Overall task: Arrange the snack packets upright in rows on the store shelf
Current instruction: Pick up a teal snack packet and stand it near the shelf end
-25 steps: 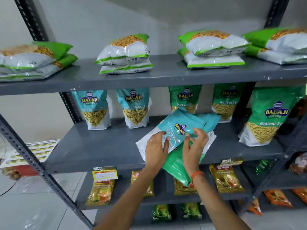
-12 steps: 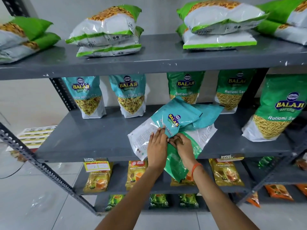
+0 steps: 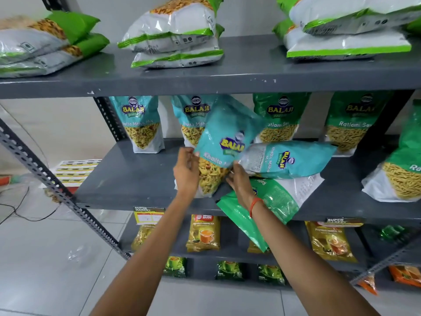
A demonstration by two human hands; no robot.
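A teal Khatta Mitha Mix packet [image 3: 225,144] stands nearly upright, tilted, at the front middle of the grey middle shelf [image 3: 127,179]. My left hand [image 3: 185,172] grips its left edge and my right hand [image 3: 239,183] holds its lower right side. Behind my right hand a second teal packet [image 3: 289,159] lies flat on a green Ratlami Sev packet [image 3: 273,201] that overhangs the shelf's front edge. At the back stand two teal packets [image 3: 139,124] [image 3: 191,117] and two green ones [image 3: 280,117] [image 3: 350,124], all upright.
Another green packet [image 3: 398,172] stands at the shelf's right front. White-and-green packets [image 3: 175,35] lie stacked flat on the top shelf [image 3: 239,74]. Tea packets [image 3: 202,233] fill the lower shelves. A slanted metal brace [image 3: 57,185] crosses at the left, with tiled floor below.
Both hands have lifted the top teal packet off the flat pile and tipped it upright. The camera has moved closer and lower to the shelf.
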